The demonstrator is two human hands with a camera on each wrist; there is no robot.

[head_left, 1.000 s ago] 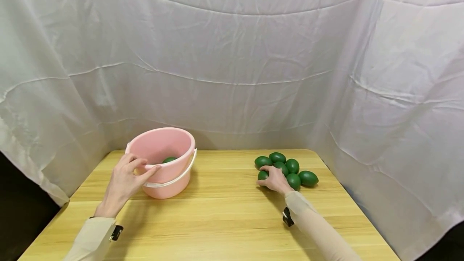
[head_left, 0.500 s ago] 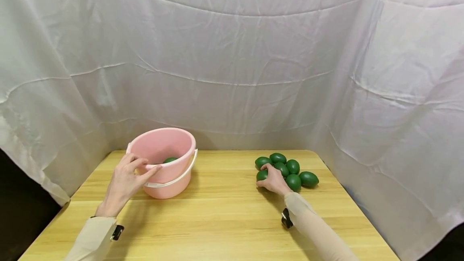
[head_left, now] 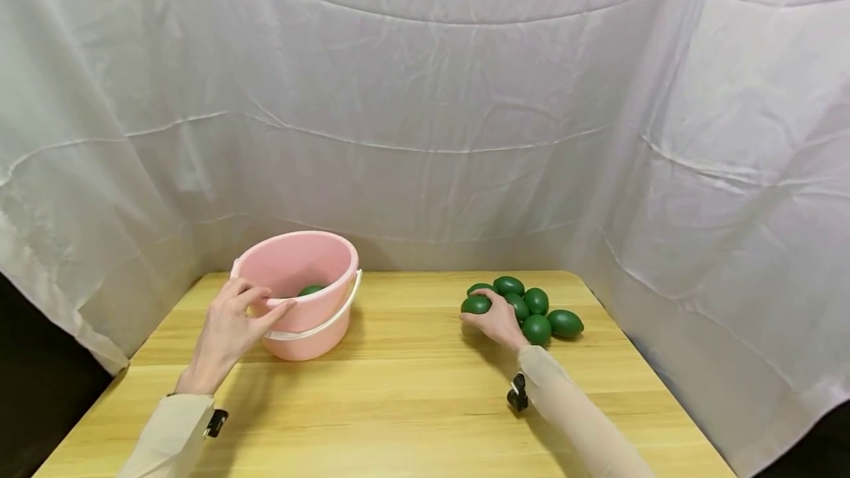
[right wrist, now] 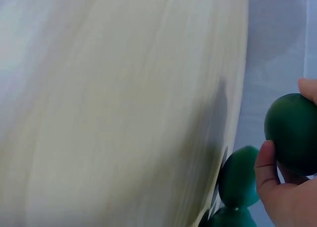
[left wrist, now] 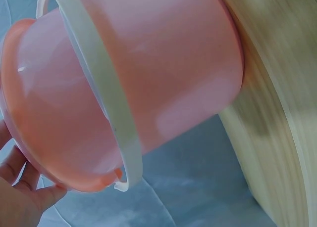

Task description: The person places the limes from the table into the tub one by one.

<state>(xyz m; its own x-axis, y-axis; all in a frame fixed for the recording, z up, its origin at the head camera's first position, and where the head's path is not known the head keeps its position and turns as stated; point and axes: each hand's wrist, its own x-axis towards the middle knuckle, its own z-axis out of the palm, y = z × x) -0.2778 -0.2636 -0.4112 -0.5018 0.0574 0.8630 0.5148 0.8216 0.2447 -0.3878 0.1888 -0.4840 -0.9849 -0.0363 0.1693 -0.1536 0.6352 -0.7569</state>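
A pink bucket (head_left: 307, 319) with a white handle (left wrist: 106, 83) stands at the left of the table. My left hand (head_left: 226, 327) grips its near-left rim, the thumb along the outside. A dark green oval fruit (head_left: 311, 291) shows inside the bucket; the bottom around it is mostly hidden. On the right, my right hand (head_left: 499, 321) pinches another dark green oval fruit (right wrist: 294, 133) between thumb and fingers, raised off the tabletop. Several like fruits (head_left: 536, 330) lie in a cluster beside and behind that hand, one partly covered by the held fruit.
The wooden table (head_left: 398, 389) has its far edge close to a pale hanging cloth (head_left: 425, 190). More cloth (head_left: 750, 242) hangs along the right side. The white handle rests low across the bucket's front.
My right hand has closed around the front-left fruit of the cluster and lifted it slightly up and to the left. The left hand and the bucket have stayed in place.
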